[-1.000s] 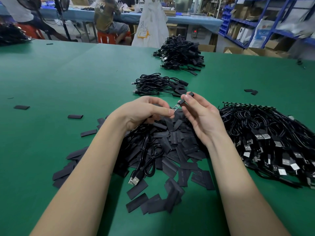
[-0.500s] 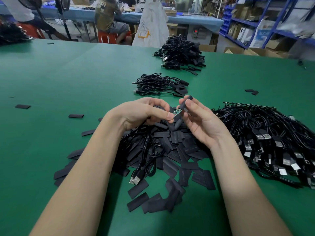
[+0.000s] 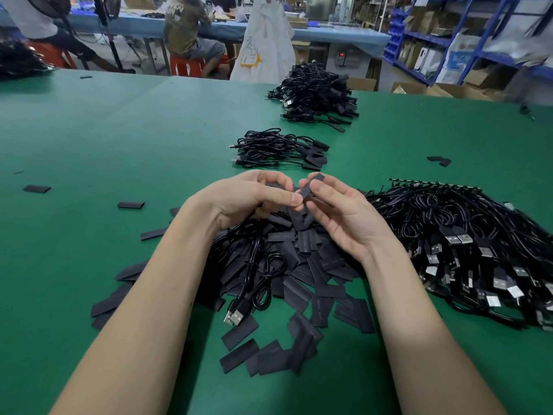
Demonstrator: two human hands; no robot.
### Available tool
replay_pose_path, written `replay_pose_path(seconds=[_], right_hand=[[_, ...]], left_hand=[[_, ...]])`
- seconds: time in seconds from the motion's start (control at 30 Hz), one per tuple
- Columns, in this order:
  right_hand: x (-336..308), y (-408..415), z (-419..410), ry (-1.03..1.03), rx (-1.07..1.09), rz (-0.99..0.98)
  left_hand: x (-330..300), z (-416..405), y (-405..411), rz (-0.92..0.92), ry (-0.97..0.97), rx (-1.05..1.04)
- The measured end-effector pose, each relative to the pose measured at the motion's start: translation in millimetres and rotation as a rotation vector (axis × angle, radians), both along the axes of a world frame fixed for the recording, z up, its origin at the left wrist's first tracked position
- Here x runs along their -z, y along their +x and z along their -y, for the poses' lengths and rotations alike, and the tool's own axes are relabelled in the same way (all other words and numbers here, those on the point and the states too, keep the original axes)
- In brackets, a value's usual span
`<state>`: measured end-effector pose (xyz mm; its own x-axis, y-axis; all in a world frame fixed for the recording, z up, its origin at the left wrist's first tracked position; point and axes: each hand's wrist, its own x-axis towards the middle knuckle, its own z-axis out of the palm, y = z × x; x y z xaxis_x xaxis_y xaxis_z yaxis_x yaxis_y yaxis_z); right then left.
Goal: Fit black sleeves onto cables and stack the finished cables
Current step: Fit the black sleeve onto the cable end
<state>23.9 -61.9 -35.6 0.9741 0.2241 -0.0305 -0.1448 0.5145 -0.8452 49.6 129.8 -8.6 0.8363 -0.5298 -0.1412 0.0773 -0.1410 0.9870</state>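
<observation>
Both hands meet above the sleeve pile (image 3: 302, 259): right hand (image 3: 338, 214) pinches a sleeve (image 3: 311, 187), left hand (image 3: 251, 199) grips its cable (image 3: 257, 265).

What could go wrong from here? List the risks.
1. The black sleeve is held only by fingertips of the right hand and left hand; it might slip into the loose sleeve pile below.
2. The cable trails through that pile and may drag sleeves along.

Sleeve pile (image 3: 302, 259) left of cables (image 3: 466, 250)
</observation>
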Motion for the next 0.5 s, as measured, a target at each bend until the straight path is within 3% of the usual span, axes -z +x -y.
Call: replay_pose_path(seconds=[0.5], right_hand=[[3.6,6.8,-5.9,0.065,0.221,-0.097]], left_hand=[[2.4,-4.9,4.2,0.333,0.152,-0.159]])
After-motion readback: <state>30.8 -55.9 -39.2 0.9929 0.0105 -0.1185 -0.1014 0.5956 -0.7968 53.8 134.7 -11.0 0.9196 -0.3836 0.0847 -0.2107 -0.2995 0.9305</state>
